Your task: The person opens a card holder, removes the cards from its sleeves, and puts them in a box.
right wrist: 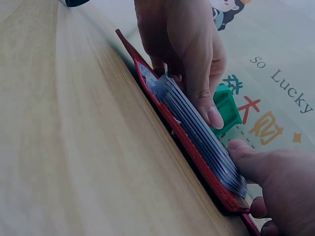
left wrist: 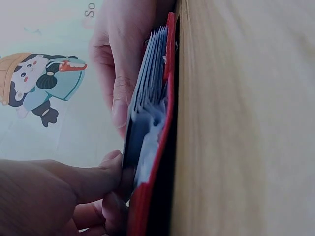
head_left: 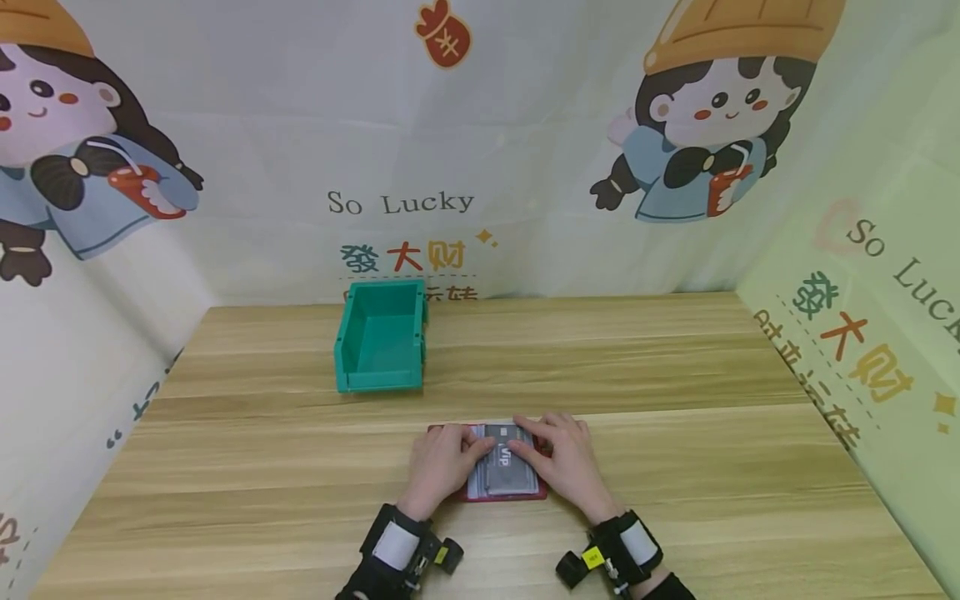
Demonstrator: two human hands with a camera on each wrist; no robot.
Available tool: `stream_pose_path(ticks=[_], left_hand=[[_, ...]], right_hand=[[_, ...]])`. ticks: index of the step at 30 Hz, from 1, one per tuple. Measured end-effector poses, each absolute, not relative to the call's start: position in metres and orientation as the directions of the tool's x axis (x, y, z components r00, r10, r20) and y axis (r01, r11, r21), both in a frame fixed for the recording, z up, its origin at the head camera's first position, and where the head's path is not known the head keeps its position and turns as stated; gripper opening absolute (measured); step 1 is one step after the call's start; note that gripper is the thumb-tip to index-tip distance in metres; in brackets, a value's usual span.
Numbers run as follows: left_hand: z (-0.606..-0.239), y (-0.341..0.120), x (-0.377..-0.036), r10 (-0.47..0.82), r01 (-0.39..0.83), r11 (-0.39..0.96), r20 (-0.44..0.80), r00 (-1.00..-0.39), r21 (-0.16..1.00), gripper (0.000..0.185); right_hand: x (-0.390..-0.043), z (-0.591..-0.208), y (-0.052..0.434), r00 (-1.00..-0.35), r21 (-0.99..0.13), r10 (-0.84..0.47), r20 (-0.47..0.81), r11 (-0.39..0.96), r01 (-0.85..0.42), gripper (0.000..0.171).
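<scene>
A red card holder (head_left: 502, 497) lies open on the wooden table (head_left: 675, 467), its clear sleeves fanned, with a dark card marked VIP (head_left: 504, 454) on top. My left hand (head_left: 442, 462) rests on its left half. In the left wrist view the left thumb (left wrist: 110, 164) and a fingertip below it pinch the near edge of the sleeves (left wrist: 152, 64). My right hand (head_left: 562, 462) covers the right half. Its thumb (right wrist: 241, 152) lies on the sleeve stack (right wrist: 197, 123), with curled fingertips at the red cover's corner (right wrist: 236, 204).
A green plastic bin (head_left: 382, 337) stands open and empty behind the card holder, left of centre. Printed cartoon sheets wall the table at the back and on both sides. Bare wood stretches to the left and right of my hands.
</scene>
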State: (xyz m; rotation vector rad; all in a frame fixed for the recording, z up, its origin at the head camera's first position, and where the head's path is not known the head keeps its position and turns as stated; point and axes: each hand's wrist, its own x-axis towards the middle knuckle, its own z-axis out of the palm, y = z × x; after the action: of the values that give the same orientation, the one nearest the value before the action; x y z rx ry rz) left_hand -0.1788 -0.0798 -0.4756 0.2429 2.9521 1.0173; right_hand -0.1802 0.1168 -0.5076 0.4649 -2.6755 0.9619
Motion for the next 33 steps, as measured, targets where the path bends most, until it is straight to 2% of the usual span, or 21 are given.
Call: stream_pose_path(ticks=[11,21,28,33], left_hand=[[-0.4778,-0.0812,-0.1799,0.15,0.142,0.773,0.039,-0.988,0.618,0.032],[-0.4789,-0.0873,-0.1819,0.186,0.132,0.722,-0.006,-0.983,0.679,0.028],[-0.4783,-0.0838,-0.1826,0.172,0.124,0.729,-0.005,-0.985,0.673,0.036],[-0.475,-0.0878,-0.1824,0.18,0.115,0.697,-0.017,-0.984,0.708,0.034]], right_hand=[[-0.1805,-0.5073,0.1176,-0.924,-0.572,-0.214,0.315,0.734,-0.365,0.039],[-0.1807,-0.5065,0.118,-0.923,-0.572,-0.211,0.322,0.734,-0.367,0.039],[-0.1809,-0.5072,0.1177,-0.921,-0.569,-0.205,0.332,0.735,-0.369,0.039],[-0.1807,-0.5082,0.1177,-0.921,-0.57,-0.204,0.331,0.735,-0.368,0.039]])
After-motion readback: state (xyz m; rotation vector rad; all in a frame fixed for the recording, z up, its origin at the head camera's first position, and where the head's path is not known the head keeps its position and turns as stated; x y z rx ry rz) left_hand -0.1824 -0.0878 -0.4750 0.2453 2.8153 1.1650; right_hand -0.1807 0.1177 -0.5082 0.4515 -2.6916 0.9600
